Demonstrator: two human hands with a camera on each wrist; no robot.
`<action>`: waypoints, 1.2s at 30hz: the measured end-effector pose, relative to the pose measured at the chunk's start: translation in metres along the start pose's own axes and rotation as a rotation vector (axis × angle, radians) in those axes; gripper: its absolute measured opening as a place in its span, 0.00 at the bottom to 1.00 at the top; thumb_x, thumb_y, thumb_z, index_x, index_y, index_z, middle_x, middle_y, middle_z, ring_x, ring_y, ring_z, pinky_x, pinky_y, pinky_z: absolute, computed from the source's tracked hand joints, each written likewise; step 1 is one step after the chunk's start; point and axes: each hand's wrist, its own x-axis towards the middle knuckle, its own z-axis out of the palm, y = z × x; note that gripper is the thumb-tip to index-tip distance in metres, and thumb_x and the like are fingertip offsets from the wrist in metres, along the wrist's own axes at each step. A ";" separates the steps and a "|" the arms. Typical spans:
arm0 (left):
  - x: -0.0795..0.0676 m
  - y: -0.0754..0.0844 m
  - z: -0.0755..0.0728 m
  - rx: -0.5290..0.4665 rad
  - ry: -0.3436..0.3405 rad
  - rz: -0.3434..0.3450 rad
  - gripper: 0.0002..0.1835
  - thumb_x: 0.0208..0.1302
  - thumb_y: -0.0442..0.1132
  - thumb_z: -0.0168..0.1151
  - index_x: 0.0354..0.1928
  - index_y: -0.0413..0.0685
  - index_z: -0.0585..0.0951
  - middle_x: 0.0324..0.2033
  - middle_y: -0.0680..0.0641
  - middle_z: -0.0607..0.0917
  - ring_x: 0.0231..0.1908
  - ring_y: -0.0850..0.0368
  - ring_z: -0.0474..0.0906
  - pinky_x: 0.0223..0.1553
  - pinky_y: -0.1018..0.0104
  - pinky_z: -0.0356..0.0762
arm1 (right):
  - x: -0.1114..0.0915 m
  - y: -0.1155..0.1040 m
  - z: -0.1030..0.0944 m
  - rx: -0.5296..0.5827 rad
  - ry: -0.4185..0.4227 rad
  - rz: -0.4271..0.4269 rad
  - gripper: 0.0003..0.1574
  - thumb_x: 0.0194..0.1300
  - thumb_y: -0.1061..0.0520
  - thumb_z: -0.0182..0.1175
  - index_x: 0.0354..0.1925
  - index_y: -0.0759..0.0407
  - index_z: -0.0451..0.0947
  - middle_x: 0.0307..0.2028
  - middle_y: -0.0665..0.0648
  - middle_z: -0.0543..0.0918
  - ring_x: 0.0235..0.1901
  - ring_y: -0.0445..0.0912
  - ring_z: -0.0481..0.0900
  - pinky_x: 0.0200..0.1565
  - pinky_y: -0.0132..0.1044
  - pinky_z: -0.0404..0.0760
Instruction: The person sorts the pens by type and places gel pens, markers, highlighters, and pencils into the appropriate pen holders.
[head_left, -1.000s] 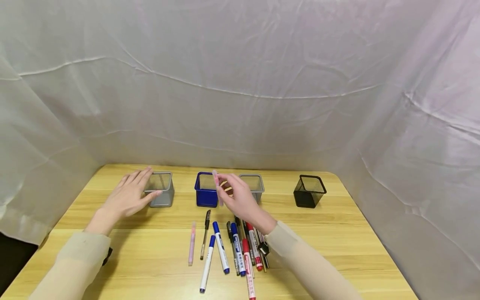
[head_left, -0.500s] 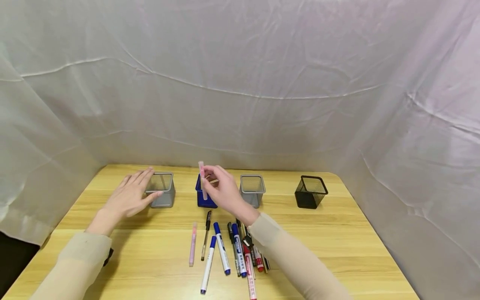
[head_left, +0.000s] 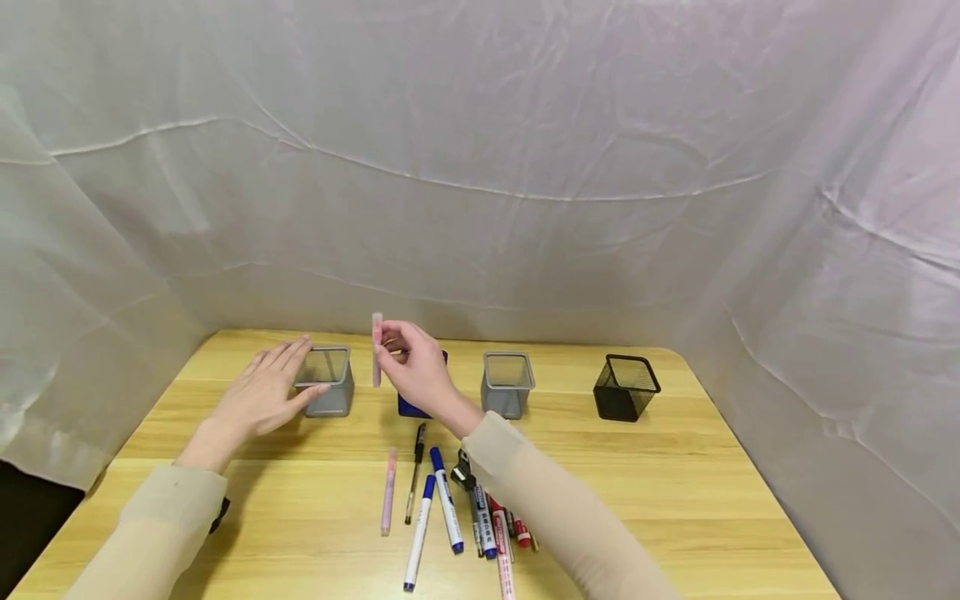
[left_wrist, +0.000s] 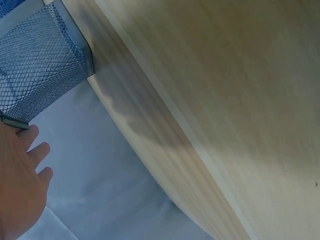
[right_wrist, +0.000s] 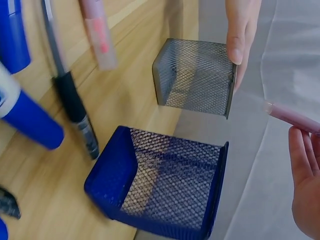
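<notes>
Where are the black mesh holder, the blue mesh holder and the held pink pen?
Black mesh holder (head_left: 619,402): head view, lower part.
Blue mesh holder (right_wrist: 172,185): right wrist view, mesh side.
Held pink pen (head_left: 377,362): head view, lower half.

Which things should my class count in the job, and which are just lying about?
In the job, judging by touch:
right hand, holding a pink highlighter
left hand, touching the leftmost gray mesh holder

Untouched, apparently just lying about:
second pink highlighter
black gel pen
blue-capped markers
red markers
blue mesh holder
other gray holder
black mesh holder
</notes>
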 end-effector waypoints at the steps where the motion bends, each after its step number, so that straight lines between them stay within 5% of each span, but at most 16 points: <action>1: 0.000 0.000 0.000 0.001 0.000 0.001 0.49 0.77 0.65 0.49 0.82 0.34 0.51 0.79 0.32 0.55 0.77 0.30 0.53 0.76 0.32 0.47 | 0.002 0.000 0.002 0.012 0.003 0.002 0.18 0.75 0.62 0.61 0.60 0.65 0.78 0.50 0.60 0.85 0.47 0.46 0.87 0.46 0.28 0.86; 17: 0.002 0.002 0.000 -0.011 0.002 0.002 0.49 0.77 0.65 0.50 0.81 0.34 0.52 0.79 0.32 0.56 0.77 0.30 0.53 0.76 0.32 0.48 | 0.024 0.006 0.037 0.133 0.063 0.050 0.08 0.70 0.68 0.63 0.47 0.64 0.77 0.46 0.60 0.85 0.44 0.42 0.86 0.47 0.28 0.86; 27: 0.001 0.002 -0.001 -0.007 0.007 0.008 0.48 0.78 0.64 0.50 0.81 0.34 0.52 0.79 0.32 0.57 0.77 0.30 0.53 0.75 0.32 0.49 | 0.024 0.014 0.053 0.110 0.015 0.095 0.12 0.70 0.68 0.64 0.50 0.62 0.75 0.45 0.59 0.85 0.41 0.39 0.86 0.43 0.26 0.86; 36: 0.001 0.002 -0.001 -0.002 0.007 0.011 0.48 0.78 0.64 0.50 0.81 0.33 0.52 0.79 0.32 0.56 0.77 0.30 0.53 0.75 0.32 0.49 | 0.019 0.021 0.063 0.000 -0.001 0.149 0.06 0.74 0.62 0.62 0.47 0.57 0.76 0.44 0.55 0.86 0.40 0.39 0.85 0.41 0.23 0.83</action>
